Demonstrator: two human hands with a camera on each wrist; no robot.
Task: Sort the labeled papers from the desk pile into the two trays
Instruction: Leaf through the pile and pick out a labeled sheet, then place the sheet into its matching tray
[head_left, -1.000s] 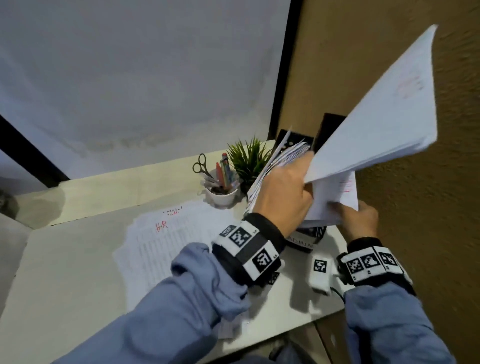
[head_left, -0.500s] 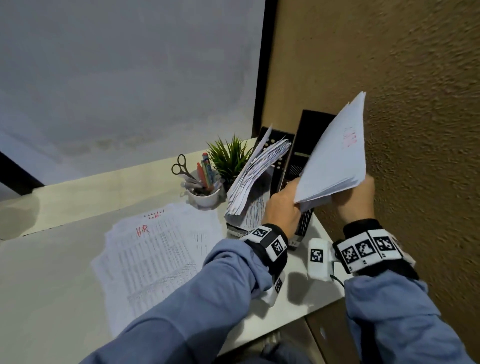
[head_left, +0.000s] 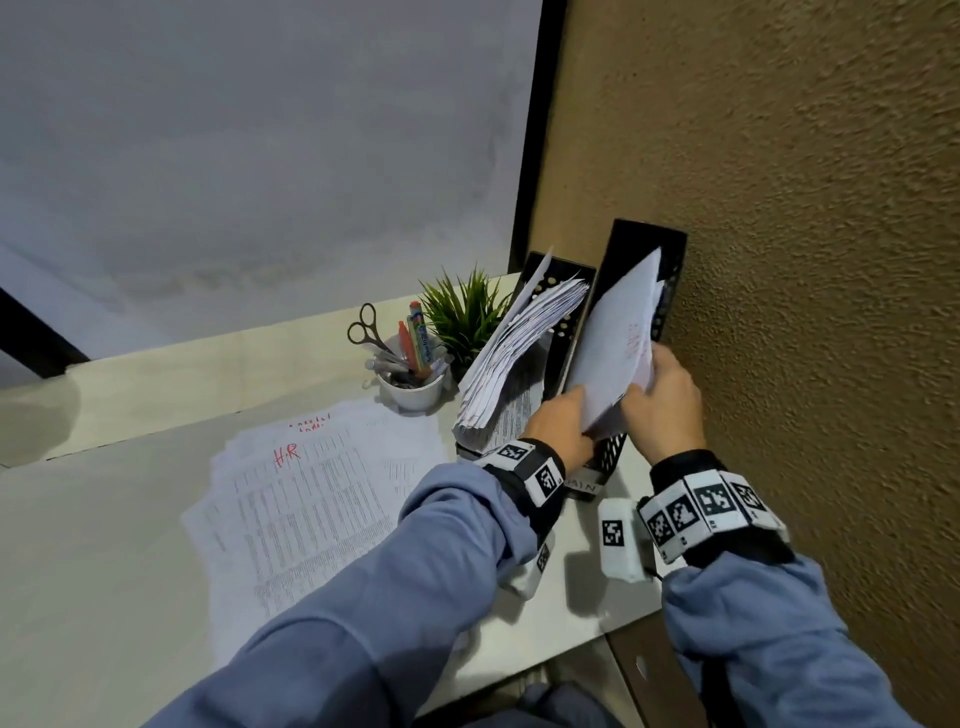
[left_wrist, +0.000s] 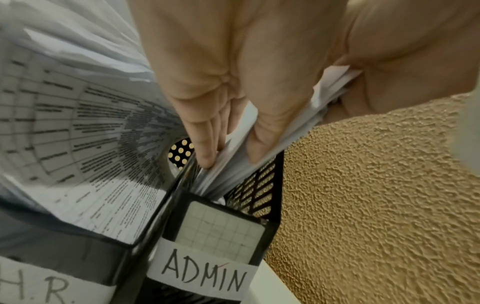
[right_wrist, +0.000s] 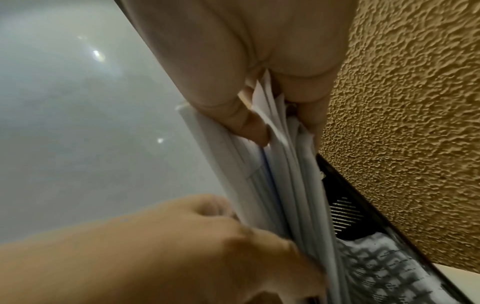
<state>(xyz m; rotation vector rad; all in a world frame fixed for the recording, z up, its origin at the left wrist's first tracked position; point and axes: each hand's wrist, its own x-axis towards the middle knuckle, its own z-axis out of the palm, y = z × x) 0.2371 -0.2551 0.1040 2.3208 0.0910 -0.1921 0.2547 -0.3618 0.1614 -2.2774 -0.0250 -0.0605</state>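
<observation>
Two black mesh file trays stand side by side at the desk's right end: the left one (head_left: 563, 332) is labelled "H.R." (left_wrist: 44, 288) and holds a fanned stack of printed sheets (head_left: 514, 358); the right one (head_left: 647, 260) is labelled "ADMIN" (left_wrist: 205, 273). A white sheaf of papers (head_left: 615, 343) stands inside the ADMIN tray. My left hand (head_left: 561, 434) pinches the sheaf's lower left edge between thumb and fingers (left_wrist: 207, 148). My right hand (head_left: 660, 400) grips its right edge (right_wrist: 275, 115). The desk pile (head_left: 306, 499), with "HR" in red on the top sheet, lies flat to the left.
A white cup (head_left: 413, 392) with scissors, pens and markers stands behind the pile, beside a small green plant (head_left: 465, 317). A rough tan wall (head_left: 805, 260) runs close along the right of the ADMIN tray. The desk's front edge (head_left: 545, 660) is near my forearms.
Both hands brought the sheaf down from high on the right into the ADMIN tray. The view swung slightly right.
</observation>
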